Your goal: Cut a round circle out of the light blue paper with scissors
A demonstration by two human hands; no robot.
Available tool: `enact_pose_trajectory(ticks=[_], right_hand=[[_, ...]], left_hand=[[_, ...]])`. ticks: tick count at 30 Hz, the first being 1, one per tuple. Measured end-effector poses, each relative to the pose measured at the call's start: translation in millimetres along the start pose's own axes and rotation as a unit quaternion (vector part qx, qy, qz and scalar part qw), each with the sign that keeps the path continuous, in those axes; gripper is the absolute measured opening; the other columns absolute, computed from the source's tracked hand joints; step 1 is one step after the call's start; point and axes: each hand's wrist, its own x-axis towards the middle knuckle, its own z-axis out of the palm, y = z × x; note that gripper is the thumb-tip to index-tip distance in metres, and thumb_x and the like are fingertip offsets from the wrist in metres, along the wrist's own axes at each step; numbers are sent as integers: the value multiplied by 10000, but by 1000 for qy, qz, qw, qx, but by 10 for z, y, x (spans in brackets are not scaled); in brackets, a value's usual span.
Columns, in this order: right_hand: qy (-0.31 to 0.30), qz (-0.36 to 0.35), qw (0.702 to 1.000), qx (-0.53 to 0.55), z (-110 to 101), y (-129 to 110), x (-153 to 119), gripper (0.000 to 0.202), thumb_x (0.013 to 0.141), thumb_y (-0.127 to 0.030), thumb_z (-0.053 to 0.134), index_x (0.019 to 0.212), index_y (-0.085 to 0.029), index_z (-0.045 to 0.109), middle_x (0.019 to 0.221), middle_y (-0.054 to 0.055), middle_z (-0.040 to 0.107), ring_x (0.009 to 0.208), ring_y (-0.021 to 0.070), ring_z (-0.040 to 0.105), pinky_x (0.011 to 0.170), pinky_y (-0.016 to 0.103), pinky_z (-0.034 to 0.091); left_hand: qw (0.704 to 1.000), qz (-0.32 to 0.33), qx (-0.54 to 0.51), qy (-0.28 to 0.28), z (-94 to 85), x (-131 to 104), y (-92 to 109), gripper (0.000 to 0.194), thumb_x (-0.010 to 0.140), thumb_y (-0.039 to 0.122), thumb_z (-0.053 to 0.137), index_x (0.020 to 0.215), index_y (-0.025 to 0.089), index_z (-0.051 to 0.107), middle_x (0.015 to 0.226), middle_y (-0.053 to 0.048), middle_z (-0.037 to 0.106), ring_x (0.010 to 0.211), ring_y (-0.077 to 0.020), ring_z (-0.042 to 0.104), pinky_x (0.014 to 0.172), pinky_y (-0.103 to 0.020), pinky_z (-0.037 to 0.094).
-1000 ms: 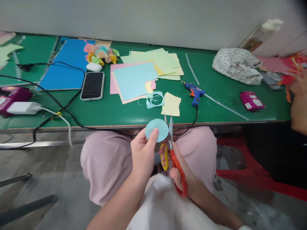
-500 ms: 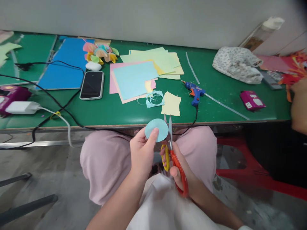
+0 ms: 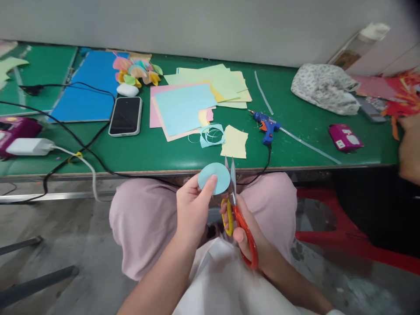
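Note:
A light blue paper disc (image 3: 218, 172) is pinched in my left hand (image 3: 193, 205), the thumb lying flat across its face. My right hand (image 3: 251, 229) has its fingers through the handles of a pair of scissors (image 3: 251, 245), one handle red and the other yellow. The blades point up and stand slightly apart, close beside the disc's right edge. Just past the blade tips, on the green table (image 3: 157, 159), lies a torn pale yellow paper piece (image 3: 235, 142). Next to it is a blue paper scrap (image 3: 206, 142) with thin curled offcuts.
Coloured paper sheets (image 3: 183, 107) are stacked beyond the scraps. A blue glue gun (image 3: 269, 129) with its cord lies to the right, near a purple box (image 3: 345, 138). Leftward are a phone (image 3: 125, 117), paper petals (image 3: 136, 72) and crossing cables. Another person's hand (image 3: 410, 148) shows at the far right.
Almost nothing differs. My left hand has shifted very slightly left, and the scissors and disc stay in nearly the same position.

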Motion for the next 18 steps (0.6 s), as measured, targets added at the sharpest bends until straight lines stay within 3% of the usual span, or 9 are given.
enact_pose_trajectory(ticks=[2,4,8,10,13,16,18], right_hand=[[10,-10,1000,12,-16,20,-8,1025,473,-991,663,1230,-304,596,1023,1,578,772,194,483,671,325,421],[10,-31,999,33,-43,29,-14,956,562,-936,711,1284,-322,583,1030,4,587,784,195,501,677,326,447],[46,-54,996,62,-107,-30,9,465,909,-570,717,1277,-316,590,982,1,602,743,161,551,657,298,505],[80,-42,993,72,-133,-97,48,363,922,-429,717,1239,-300,598,922,-12,613,676,144,573,599,277,527],[120,-58,986,102,-171,-215,121,372,866,-318,742,1206,-282,597,841,-33,632,630,129,596,579,256,550],[132,-50,981,130,-212,-324,171,383,846,-360,747,1187,-277,594,807,-32,640,619,146,607,538,269,552],[125,-39,982,133,-235,-378,185,356,851,-398,734,1157,-281,594,780,-37,631,606,158,613,529,289,560]], left_hand=[[1000,3,9,-5,-19,10,17,162,799,351,843,817,193,808,707,40,743,634,-83,617,610,-169,502],[1000,-1,13,-14,-37,20,30,186,780,355,861,860,193,817,741,31,765,658,-92,651,631,-171,530],[999,-35,10,-39,-51,27,47,341,728,367,900,1009,196,809,830,6,799,650,-120,701,596,-203,584],[996,-60,25,-57,-50,21,50,385,722,370,899,1045,188,794,758,10,781,554,-116,678,496,-191,550],[990,-75,80,-87,-58,9,34,311,744,380,873,964,176,790,635,16,736,424,-104,619,389,-169,458],[980,39,148,-124,-93,16,-8,82,812,275,805,863,212,816,844,-46,823,584,-140,734,528,-198,570],[955,167,185,-161,-124,39,-33,130,831,158,754,858,253,838,1059,-71,830,870,-199,802,765,-257,641]])
